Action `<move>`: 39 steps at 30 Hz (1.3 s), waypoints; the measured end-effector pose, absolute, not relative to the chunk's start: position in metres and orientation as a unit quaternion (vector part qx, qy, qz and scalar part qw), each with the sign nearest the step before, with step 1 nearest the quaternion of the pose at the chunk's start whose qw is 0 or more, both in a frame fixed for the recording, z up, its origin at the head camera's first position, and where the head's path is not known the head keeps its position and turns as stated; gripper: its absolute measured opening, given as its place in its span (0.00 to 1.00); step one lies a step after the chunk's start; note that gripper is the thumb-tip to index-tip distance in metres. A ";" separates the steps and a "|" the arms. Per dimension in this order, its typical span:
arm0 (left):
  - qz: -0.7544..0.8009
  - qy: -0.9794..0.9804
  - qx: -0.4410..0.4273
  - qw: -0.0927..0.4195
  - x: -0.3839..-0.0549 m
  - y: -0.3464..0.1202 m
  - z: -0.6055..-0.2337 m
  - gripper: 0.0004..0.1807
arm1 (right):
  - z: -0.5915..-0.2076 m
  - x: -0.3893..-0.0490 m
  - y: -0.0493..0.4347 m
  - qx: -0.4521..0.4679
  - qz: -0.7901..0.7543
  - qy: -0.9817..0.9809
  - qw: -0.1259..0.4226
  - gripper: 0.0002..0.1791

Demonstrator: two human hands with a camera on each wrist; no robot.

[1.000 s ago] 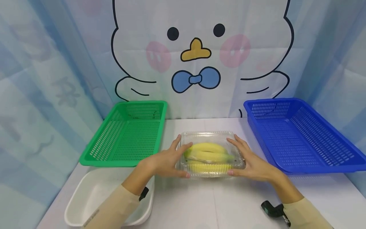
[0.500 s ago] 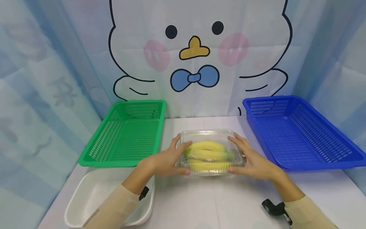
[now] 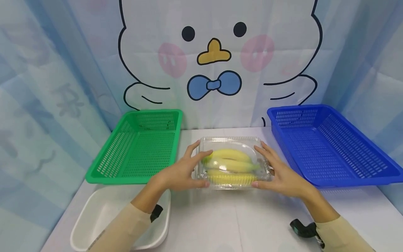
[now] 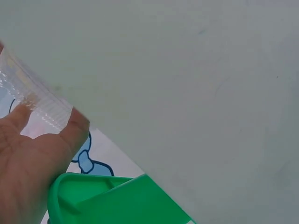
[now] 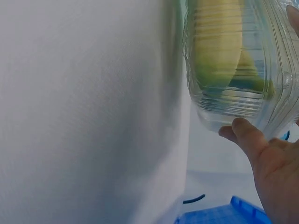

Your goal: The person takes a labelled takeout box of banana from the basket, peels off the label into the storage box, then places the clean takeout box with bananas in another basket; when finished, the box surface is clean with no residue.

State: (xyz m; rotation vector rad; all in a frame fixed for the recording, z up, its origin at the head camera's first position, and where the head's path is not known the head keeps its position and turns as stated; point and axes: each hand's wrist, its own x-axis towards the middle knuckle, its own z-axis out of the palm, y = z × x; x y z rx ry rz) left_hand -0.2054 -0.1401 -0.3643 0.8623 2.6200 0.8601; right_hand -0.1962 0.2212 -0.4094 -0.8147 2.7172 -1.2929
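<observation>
A clear plastic clamshell box [image 3: 231,141] with yellow bananas [image 3: 231,165] inside is held between both hands near the middle of the white table. Its lid is down over the fruit. My left hand [image 3: 181,174] grips the left side, thumb at the front edge and fingers spread along the lid's side. Opposite it, my right hand [image 3: 284,177] grips the right side in a like way. From the right wrist, a gap shows between the box [image 5: 229,105] and the white tabletop, with the thumb under its corner. The left wrist view catches only one ribbed end of the box.
A green slotted basket [image 3: 89,179] stands at the left and a blue one [image 3: 355,187] at the right. In front of the green basket sits a white basin [image 3: 78,231], partly behind my left sleeve. A printed curtain [image 3: 217,112] hangs behind the table.
Both hands have raised the box a little and its lid shows larger, higher in the head view. The grip stays as it was; baskets and basin have not moved.
</observation>
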 end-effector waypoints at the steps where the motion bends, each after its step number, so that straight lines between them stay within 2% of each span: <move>1: 0.299 0.899 0.298 0.120 -0.206 -0.141 -0.364 0.51 | -0.409 -0.196 0.221 -0.262 -0.419 0.869 0.012 0.61; 14: 0.356 0.880 0.311 0.045 -0.207 -0.157 -0.355 0.51 | -0.387 -0.196 0.207 -0.274 -0.423 0.863 -0.025 0.61; 21: 0.358 0.879 0.312 0.040 -0.206 -0.167 -0.351 0.51 | -0.377 -0.201 0.200 -0.286 -0.408 0.867 -0.024 0.61; 33: 0.369 0.874 0.316 -0.018 -0.208 -0.195 -0.349 0.49 | -0.367 -0.213 0.172 -0.308 -0.393 0.865 -0.043 0.60; 39: 0.369 0.875 0.314 -0.019 -0.207 -0.207 -0.347 0.50 | -0.365 -0.219 0.161 -0.332 -0.386 0.860 -0.040 0.59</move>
